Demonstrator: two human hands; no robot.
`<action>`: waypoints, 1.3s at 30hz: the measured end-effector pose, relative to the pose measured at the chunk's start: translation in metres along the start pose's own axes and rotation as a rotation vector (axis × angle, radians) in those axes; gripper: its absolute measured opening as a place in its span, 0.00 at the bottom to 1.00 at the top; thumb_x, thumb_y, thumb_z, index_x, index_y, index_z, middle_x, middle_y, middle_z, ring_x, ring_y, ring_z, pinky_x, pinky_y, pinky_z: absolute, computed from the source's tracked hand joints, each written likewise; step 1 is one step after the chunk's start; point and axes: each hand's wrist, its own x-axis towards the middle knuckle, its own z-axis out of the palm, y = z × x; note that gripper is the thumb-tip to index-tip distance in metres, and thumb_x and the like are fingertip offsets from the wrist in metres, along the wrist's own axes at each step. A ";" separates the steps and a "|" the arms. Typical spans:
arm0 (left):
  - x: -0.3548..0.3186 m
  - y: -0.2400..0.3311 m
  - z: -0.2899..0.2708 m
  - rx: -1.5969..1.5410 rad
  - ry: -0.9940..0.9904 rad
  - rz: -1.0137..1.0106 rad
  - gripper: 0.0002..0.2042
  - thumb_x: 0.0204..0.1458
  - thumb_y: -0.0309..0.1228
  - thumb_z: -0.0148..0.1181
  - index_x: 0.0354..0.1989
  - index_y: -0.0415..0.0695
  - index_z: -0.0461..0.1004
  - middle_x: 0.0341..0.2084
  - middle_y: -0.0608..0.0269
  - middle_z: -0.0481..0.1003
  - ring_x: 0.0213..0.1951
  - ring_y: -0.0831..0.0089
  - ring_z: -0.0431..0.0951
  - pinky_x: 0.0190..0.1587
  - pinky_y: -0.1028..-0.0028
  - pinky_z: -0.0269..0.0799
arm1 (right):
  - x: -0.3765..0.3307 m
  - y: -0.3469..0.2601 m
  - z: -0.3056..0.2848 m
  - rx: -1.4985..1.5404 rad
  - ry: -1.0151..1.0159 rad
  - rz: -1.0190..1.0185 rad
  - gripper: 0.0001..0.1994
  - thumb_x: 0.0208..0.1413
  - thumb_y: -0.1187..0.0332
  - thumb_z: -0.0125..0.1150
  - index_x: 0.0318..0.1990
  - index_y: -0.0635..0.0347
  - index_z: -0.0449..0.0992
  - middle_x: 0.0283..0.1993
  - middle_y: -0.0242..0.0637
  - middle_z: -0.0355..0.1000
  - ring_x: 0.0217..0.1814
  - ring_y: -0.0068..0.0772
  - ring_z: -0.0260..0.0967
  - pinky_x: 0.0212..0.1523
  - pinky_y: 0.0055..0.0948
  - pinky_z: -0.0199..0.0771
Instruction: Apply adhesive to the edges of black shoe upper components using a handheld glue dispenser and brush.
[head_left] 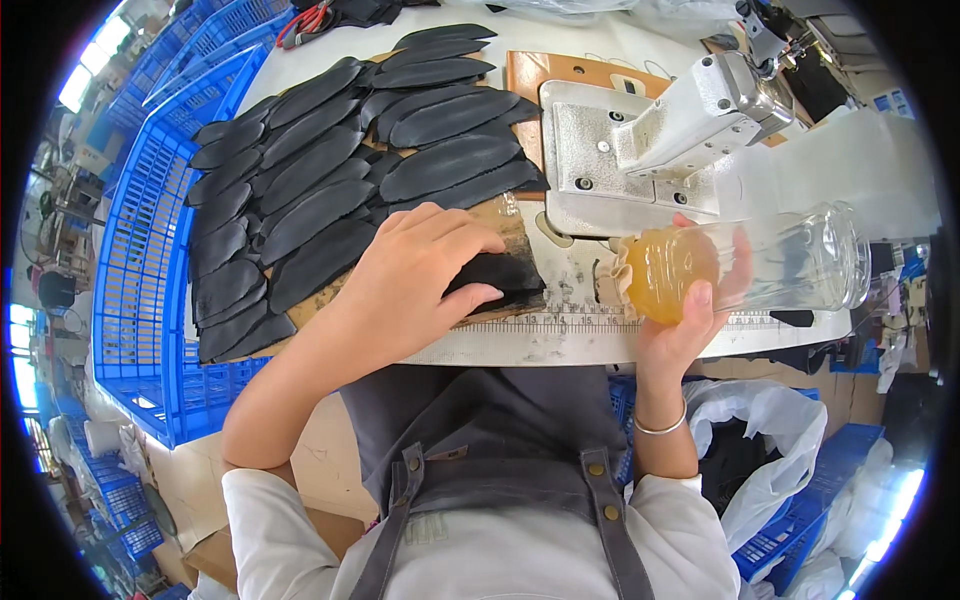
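Note:
My left hand (pixel 415 275) rests at the near right corner of a brown board (pixel 512 218), thumb and fingers curled around a small black leather-like piece (pixel 497 274). Several dark, leaf-shaped pieces (pixel 445 165) lie in overlapping rows across the board. Held on its side, a clear bottle (pixel 790 262) is in my right hand (pixel 688 318), its mouth pointing left toward the board. Thick amber liquid (pixel 670 265) fills its left end. Beige, crumpled material (pixel 622 275) covers the mouth. The fingers behind the bottle show only partly through it.
A white sewing machine (pixel 690 120) stands at the back right. A ruler strip (pixel 590 318) runs along the table's near edge. Blue plastic crates (pixel 150 290) stand on the left. Below right is a white plastic bag (pixel 770 415) with dark contents. Red-handled scissors (pixel 308 22) lie at the far left.

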 end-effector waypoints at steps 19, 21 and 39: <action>-0.015 -0.010 0.013 -0.170 0.311 -0.010 0.07 0.40 0.26 0.62 0.23 0.42 0.69 0.23 0.60 0.66 0.32 0.62 0.67 0.34 0.68 0.63 | -0.037 -0.035 0.040 0.477 -0.507 0.539 0.49 0.40 0.47 0.63 0.65 0.55 0.40 0.45 0.52 0.62 0.40 0.52 0.70 0.56 0.51 0.62; -0.022 -0.013 0.005 -0.263 0.475 -0.048 0.06 0.42 0.26 0.62 0.23 0.42 0.69 0.20 0.62 0.67 0.27 0.66 0.68 0.31 0.71 0.63 | -0.039 -0.033 0.038 0.464 -0.522 0.499 0.48 0.42 0.46 0.60 0.65 0.56 0.39 0.45 0.50 0.62 0.39 0.49 0.70 0.57 0.52 0.60; -0.200 -0.065 -0.028 0.438 0.711 -0.397 0.07 0.36 0.25 0.66 0.21 0.44 0.72 0.22 0.67 0.68 0.26 0.68 0.67 0.30 0.72 0.60 | -0.030 -0.047 0.044 0.377 -0.591 0.415 0.45 0.46 0.43 0.52 0.65 0.61 0.41 0.46 0.45 0.59 0.40 0.40 0.66 0.58 0.52 0.57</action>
